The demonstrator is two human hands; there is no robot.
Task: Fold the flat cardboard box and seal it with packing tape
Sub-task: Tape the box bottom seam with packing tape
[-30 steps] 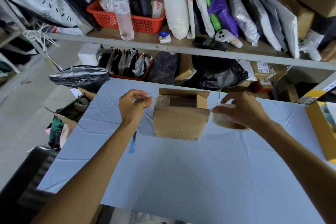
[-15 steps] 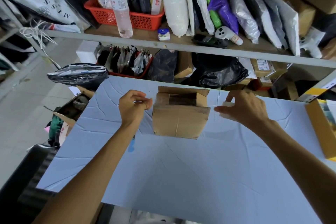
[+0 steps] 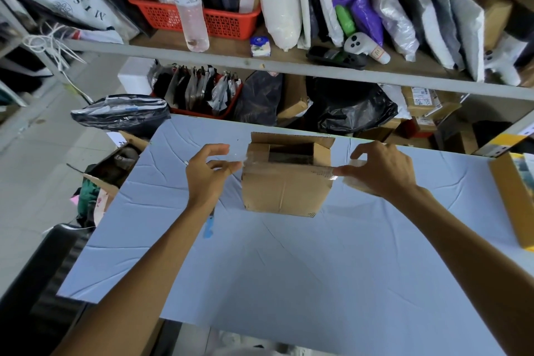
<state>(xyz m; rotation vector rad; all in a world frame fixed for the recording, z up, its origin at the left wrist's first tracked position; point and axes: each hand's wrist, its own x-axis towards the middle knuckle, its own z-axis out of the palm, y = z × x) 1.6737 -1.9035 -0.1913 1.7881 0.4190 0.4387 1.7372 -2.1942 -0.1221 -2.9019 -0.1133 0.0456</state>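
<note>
A small brown cardboard box (image 3: 284,191) stands on the pale blue table (image 3: 289,269), its top partly open with a dark gap between the flaps. A strip of clear packing tape (image 3: 286,168) stretches across the box's top near edge. My left hand (image 3: 209,175) pinches the tape's free end just left of the box. My right hand (image 3: 381,167) grips the clear tape roll (image 3: 357,182) to the right of the box, its thumb at the box's right corner.
A blue-handled tool (image 3: 208,227) lies on the table under my left forearm. A yellow-edged box (image 3: 517,196) sits at the table's right edge. Behind is a shelf (image 3: 289,65) with a water bottle (image 3: 189,6), red basket (image 3: 202,19) and packed bags. Open cartons (image 3: 115,170) stand left.
The tape strip has come down onto the box's top edge. My left hand has loosened from a tight curl to a pinch, and my right hand has lowered with the roll to the box's right corner.
</note>
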